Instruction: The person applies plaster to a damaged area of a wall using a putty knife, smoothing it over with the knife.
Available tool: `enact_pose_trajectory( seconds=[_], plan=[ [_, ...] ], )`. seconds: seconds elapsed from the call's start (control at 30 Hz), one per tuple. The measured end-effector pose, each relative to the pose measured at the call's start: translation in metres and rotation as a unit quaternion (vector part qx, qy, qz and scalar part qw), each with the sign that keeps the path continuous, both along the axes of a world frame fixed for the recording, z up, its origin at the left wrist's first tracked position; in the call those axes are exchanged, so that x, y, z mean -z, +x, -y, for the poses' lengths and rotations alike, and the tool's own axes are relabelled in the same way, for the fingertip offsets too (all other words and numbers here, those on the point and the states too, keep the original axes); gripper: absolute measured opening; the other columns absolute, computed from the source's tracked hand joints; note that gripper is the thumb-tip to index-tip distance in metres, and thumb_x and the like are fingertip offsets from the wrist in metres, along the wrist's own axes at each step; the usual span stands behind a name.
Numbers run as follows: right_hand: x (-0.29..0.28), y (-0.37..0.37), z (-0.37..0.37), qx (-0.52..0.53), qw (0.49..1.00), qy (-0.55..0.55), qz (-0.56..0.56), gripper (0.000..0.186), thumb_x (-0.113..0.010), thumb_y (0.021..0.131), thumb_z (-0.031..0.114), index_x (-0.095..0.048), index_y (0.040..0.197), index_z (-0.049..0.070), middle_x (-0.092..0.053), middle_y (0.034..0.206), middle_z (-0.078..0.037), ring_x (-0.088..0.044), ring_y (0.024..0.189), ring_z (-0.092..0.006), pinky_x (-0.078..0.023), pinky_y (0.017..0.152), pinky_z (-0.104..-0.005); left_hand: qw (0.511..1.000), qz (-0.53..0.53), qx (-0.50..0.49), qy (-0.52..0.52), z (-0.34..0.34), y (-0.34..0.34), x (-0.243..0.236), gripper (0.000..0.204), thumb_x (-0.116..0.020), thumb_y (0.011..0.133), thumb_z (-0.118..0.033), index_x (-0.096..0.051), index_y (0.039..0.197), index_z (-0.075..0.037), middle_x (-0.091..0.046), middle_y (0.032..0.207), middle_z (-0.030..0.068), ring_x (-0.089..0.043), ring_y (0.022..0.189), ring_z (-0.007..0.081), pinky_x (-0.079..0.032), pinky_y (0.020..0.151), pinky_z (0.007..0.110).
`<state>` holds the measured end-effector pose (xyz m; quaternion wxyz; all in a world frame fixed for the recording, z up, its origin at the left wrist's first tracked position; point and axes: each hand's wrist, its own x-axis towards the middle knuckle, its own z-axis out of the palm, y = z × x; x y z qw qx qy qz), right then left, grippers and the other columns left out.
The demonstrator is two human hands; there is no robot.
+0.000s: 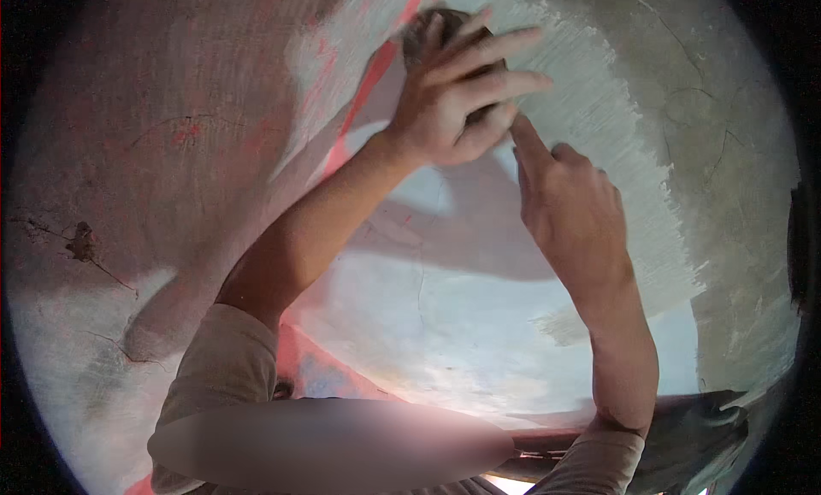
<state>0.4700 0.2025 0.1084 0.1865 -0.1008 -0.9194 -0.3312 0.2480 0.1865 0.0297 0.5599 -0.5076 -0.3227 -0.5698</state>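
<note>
Hand, left (466, 93): raised at upper centre, back of hand to the viewer, fingers spread apart and slightly blurred, pointing right.

Item, dark rounded thing (416, 40): located directly behind the left hand, partly covered by its fingers; kind not identifiable. Contact between the two cannot be told.

Hand, right (571, 204): just below and to the right of the left hand, index finger extended upward, its tip close to the base of the left hand; remaining fingers curled. Whether they close on anything cannot be told.

Surface, plastered wall (740, 144): behind both hands, grey-brown, finely cracked at the far right.

Coating, pale patch (599, 93): streaked, with a ragged right edge, spread behind and below the hands; shadows fall across it.

Marking, red band (368, 83): slanting down along the left of the pale patch, beside the left wrist.

Damage, dark chipped spot (83, 241): far left, with thin cracks running from it.

Clothing, light short sleeves (221, 354): one on each upper arm.

Material, dark heap (697, 435): lower right, beyond the right elbow; nature unclear.
</note>
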Motion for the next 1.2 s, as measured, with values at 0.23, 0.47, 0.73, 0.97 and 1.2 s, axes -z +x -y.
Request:
enact_pose_trajectory(
  seconds=[0.23,0.47,0.73,0.97,1.2],
  plan=[
    [0.01,-0.006,-0.002,0.017,1.0,0.0,-0.022,0.048,-0.062,0.107,0.012,-0.061,0.154,0.012,-0.072,0.081,-0.022,-0.078,0.074,-0.0422,-0.063,0.064,-0.054,0.999,-0.001,0.029,-0.03,0.003,-0.004,0.0,0.039,-0.074,0.082,-0.015,-0.085,0.118,-0.026,-0.065,0.159,0.0015,-0.052,0.15,0.0469,-0.036,0.121,0.064],
    [0.003,0.006,-0.008,0.042,0.998,-0.039,-0.008,0.054,-0.06,0.104,0.01,-0.058,0.158,0.012,-0.075,0.093,-0.022,-0.08,0.077,-0.0408,-0.067,0.068,-0.053,0.999,0.01,0.014,-0.035,-0.006,0.024,-0.004,0.046,-0.074,0.082,-0.015,-0.082,0.124,-0.032,-0.062,0.162,-0.0012,-0.051,0.153,0.0436,-0.038,0.115,0.073],
    [0.015,0.0,-0.024,-0.002,1.0,-0.022,-0.019,0.052,-0.059,0.104,0.01,-0.059,0.156,0.012,-0.074,0.096,-0.021,-0.079,0.08,-0.0425,-0.066,0.068,-0.0527,0.998,0.017,-0.022,-0.052,-0.004,0.021,0.008,0.047,-0.066,0.083,-0.01,-0.086,0.123,-0.025,-0.065,0.159,0.0079,-0.052,0.151,0.0433,-0.036,0.127,0.058],
    [0.028,-0.011,-0.041,-0.034,0.998,-0.026,-0.037,0.047,-0.059,0.108,0.014,-0.06,0.155,0.012,-0.078,0.107,-0.023,-0.081,0.088,-0.041,-0.068,0.072,-0.0521,0.994,0.012,-0.075,-0.077,-0.002,0.006,0.008,0.044,-0.07,0.085,-0.015,-0.086,0.123,-0.029,-0.063,0.162,0.0044,-0.053,0.152,0.0426,-0.036,0.118,0.058],
    [0.033,-0.013,-0.046,-0.044,0.999,0.004,-0.028,0.055,-0.06,0.106,0.012,-0.055,0.161,0.013,-0.073,0.094,-0.02,-0.079,0.071,-0.0387,-0.066,0.06,-0.051,0.994,0.0,-0.071,-0.08,-0.001,0.0,0.011,0.042,-0.07,0.084,-0.015,-0.086,0.121,-0.028,-0.063,0.161,0.0045,-0.053,0.152,0.0405,-0.034,0.121,0.062]
  ],
)
